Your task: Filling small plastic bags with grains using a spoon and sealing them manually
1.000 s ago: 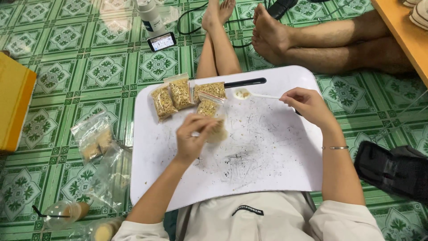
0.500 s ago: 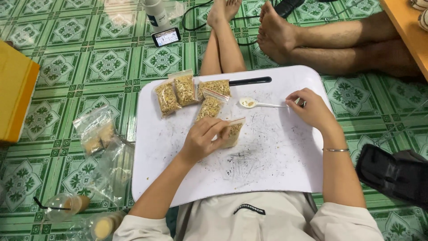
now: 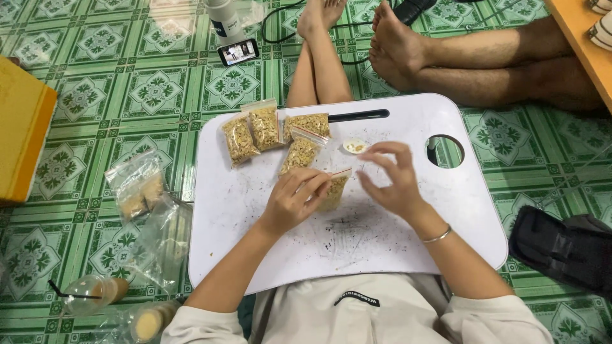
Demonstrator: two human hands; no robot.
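Now the white lap tray (image 3: 446, 210) is resting across the person's legs on the green tiled floor (image 3: 95, 95), serving as the counter. Four filled clear bags (image 3: 264, 127) of yellowish grain are lying in a cluster at its 11 o'clock.

The left hand (image 3: 294, 199) is sitting near the tray centre, its grip closing on a small zip bag (image 3: 334, 190) part-filled with the same grain. Half a second earlier this bag was lying slightly lower and more tilted; it is now standing nearer upright with its mouth toward 12 o'clock.

The right hand (image 3: 392, 178) is now hovering just at 3 o'clock of the bag, fingers curled and holding nothing. Earlier it was gripping the white spoon (image 3: 355, 147) by its handle out at the tray's 2 o'clock; the spoon is now lying released at 12 o'clock of the bag, a little grain in its bowl.

Judging from this, scooping is pausing and both hands are converging on the bag mouth.
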